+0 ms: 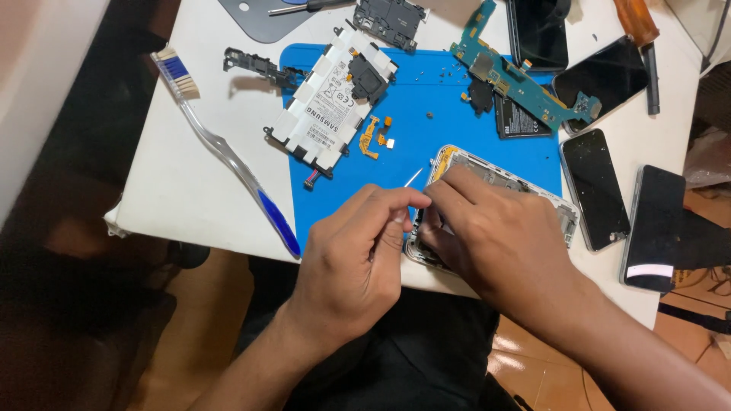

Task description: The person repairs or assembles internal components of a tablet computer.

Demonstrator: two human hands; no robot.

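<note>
My left hand [358,255] pinches a thin metal tool, likely tweezers [413,177], whose tip points up over the blue mat [426,144]. My right hand [487,228] lies across an opened white-framed device [533,190] at the mat's near edge, fingers pressing on its left end. Most of the device's inside is hidden under that hand. The two hands touch at the fingertips.
On the mat lie a white battery pack [327,103], orange flex cables [373,135], a teal circuit board [518,76] and small screws. A toothbrush [228,152] lies left on the white table. Several dark phones [594,186] sit at the right, black frame parts at the back.
</note>
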